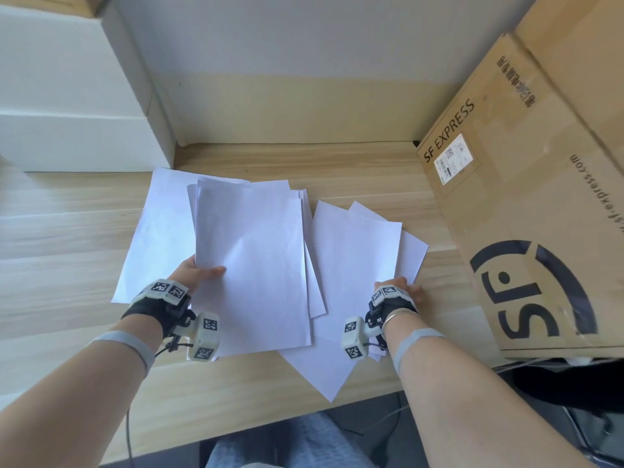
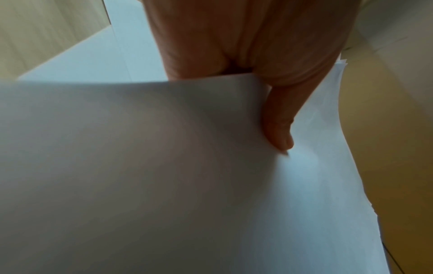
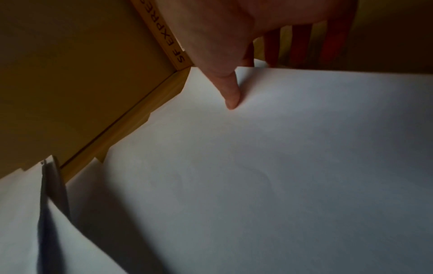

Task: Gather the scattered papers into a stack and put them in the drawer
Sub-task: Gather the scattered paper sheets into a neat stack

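The left hand (image 1: 197, 273) pinches a bundle of smooth white rectangular paper sheets (image 1: 251, 265); the right hand (image 1: 401, 288) pinches the neighbouring loose white sheets (image 1: 354, 251) on the pale wooden tabletop (image 1: 67, 231), near the brown cardboard box (image 1: 526, 211).

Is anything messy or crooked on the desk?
Yes. The white paper sheets are fanned out at different angles on the light wooden desk, not squared up. One sheet's corner pokes towards the desk's near edge. The left hand holds a bundle; nothing looks torn.
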The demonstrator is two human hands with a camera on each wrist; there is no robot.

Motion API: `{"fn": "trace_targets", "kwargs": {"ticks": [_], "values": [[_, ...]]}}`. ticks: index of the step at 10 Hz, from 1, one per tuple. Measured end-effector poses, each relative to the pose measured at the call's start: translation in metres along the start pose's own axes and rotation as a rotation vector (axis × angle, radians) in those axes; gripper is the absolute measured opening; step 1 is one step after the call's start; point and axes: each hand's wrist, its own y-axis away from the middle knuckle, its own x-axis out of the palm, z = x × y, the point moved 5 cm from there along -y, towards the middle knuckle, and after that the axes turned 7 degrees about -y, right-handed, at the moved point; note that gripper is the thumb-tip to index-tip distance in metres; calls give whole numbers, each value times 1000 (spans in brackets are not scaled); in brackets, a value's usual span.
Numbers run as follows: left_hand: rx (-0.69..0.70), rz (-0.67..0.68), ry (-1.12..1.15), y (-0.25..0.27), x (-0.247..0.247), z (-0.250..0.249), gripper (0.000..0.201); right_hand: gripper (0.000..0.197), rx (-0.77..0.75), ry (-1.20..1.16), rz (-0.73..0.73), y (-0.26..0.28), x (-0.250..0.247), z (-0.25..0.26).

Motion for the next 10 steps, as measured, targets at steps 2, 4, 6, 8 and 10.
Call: {"fn": "trace_targets", "kwargs": {"ticks": [2,4,6,8,10], "values": [[6,15,6,-5,8,1,12,41,12,127,6,-1,-6,6],[-13,2,-7,-9,7,4,11,38,-161,-37,28,-8,-17,9],[-27,-16,-7,-7,9,1,11,60,-300,-274,-72,-5,-36,22],[-61,-33,-55,-8,6,2,27,51,-409,-287,-31,-13,-48,49],[-91,-70,-96,-12,2,3,44,41,-481,-249,-67,-20,-68,74]]}}
